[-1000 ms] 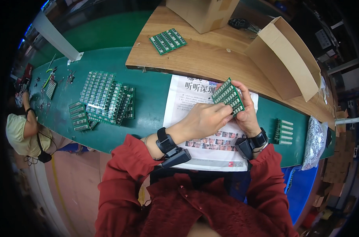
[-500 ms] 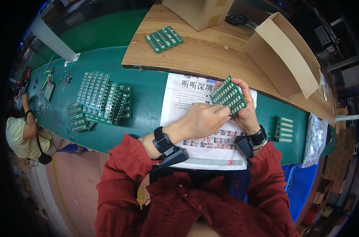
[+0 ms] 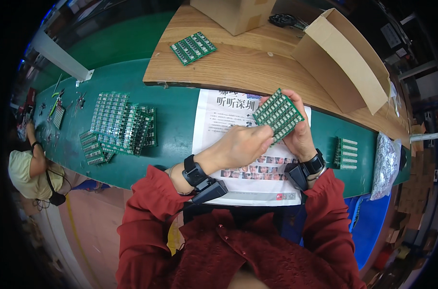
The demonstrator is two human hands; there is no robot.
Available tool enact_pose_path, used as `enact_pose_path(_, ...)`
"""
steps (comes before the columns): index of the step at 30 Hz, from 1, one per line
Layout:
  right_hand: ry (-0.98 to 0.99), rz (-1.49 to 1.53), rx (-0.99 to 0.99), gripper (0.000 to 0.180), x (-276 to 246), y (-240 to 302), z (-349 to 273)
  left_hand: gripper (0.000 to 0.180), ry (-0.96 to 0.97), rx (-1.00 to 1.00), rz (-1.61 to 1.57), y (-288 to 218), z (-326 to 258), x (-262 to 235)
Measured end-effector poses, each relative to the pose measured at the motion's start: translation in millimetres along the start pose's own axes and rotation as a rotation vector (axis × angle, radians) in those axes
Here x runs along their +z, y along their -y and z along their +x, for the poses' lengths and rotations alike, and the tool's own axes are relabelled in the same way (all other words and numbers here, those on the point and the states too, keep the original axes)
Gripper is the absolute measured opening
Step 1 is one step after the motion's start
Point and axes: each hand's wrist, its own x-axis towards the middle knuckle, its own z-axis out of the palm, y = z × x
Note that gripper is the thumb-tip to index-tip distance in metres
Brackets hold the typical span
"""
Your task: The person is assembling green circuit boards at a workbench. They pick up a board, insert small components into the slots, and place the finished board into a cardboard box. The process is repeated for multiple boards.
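A green circuit board panel, set with rows of small pale parts, is tilted above a newspaper sheet. My right hand grips its right side, with fingers behind it and round its far edge. My left hand is closed at the panel's lower left edge, thumb and finger pressed there; its other fingers are curled and partly hidden. Each wrist wears a black strap with a dark box.
Stacked green panels lie left on the green table. Another panel rests on the wooden board, near an open carton. At right are a smaller panel stack and a silvery bag. A co-worker sits far left.
My left hand has slid slightly left and down along the panel, uncovering more of its lower rows. My right hand still holds the panel. The whole view has shifted a little.
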Motion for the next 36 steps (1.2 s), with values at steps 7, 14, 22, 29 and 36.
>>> enact_pose_path(7,-0.007,-0.008,-0.025,0.098,-2,0,0,0.014,0.02,-0.044,-0.017,-4,2,-2)
enact_pose_path(14,-0.077,0.001,-0.039,0.103,-1,1,1,0.012,-0.068,-0.024,-0.044,4,-2,-2)
enact_pose_path(22,-0.032,-0.725,-0.377,0.113,-4,-2,-5,0.053,-0.061,-0.554,-0.853,6,3,-7)
enact_pose_path(29,0.192,-1.076,-0.606,0.1,15,6,0,0.06,0.03,-0.517,-0.988,19,2,2)
enact_pose_path(36,-0.131,-0.924,-0.539,0.043,1,10,-8,0.078,0.068,-0.601,-0.978,3,11,-9)
